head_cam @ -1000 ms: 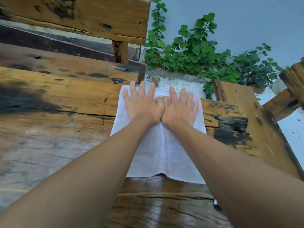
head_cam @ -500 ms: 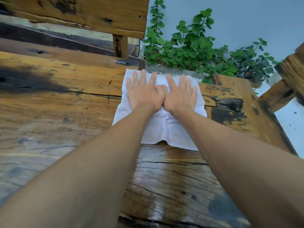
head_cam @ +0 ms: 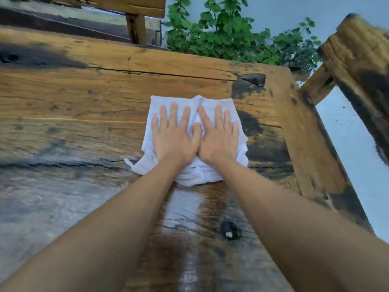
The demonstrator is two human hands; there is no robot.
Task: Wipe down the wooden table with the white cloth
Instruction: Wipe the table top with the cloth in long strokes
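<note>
A white cloth (head_cam: 212, 104) lies bunched on the wooden table (head_cam: 80, 98), toward its right side. My left hand (head_cam: 174, 140) presses flat on the cloth's left half, fingers straight and spread. Beside it, thumbs touching, my right hand (head_cam: 219, 140) presses flat on the right half. The cloth's near edge is crumpled under my wrists, and a wet, shiny streak (head_cam: 189, 218) runs over the wood between my forearms.
The table's right edge (head_cam: 315, 144) drops off to a pale floor. A wooden chair back (head_cam: 362, 60) stands at the right, a wooden bench (head_cam: 136, 9) beyond the far edge, and green plants (head_cam: 231, 32) behind the far corner.
Both hands have drawn the cloth back from the table's far edge toward me, and it has bunched up at its near edge. The view has tilted down.
</note>
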